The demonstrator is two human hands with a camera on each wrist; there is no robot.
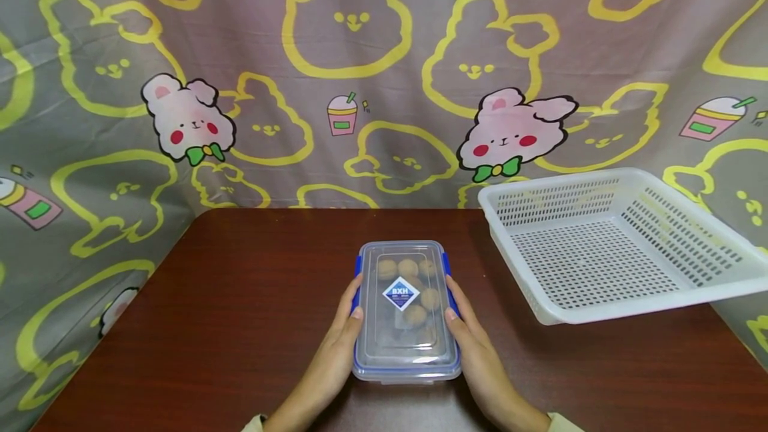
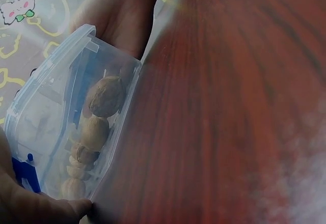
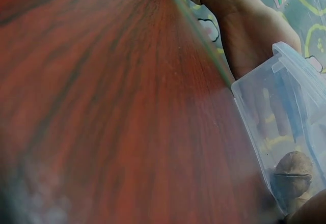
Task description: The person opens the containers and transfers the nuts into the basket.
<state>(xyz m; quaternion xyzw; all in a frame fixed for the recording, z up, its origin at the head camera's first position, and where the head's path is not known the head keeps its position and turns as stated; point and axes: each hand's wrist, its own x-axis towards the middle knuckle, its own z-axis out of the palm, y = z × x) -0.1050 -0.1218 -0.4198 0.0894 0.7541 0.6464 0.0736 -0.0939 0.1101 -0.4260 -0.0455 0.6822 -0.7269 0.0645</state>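
Both hands hold a clear plastic food container from its two long sides, in front of the body in the head view. Its transparent lid carries a blue and white diamond label, and blue clips run along the sides. Through the plastic I see several walnuts, bunched toward the far half. My left hand grips the left side, thumb along the lid's edge. On the opposite side my right hand grips likewise. From the right wrist view, a walnut shows through the container's wall. The fingers' undersides are partly hidden.
A white perforated plastic basket stands to the right on the dark reddish wooden table. Behind and on both sides hangs a grey curtain with yellow rabbit outlines. Pale sleeve cuffs show at the bottom of the head view.
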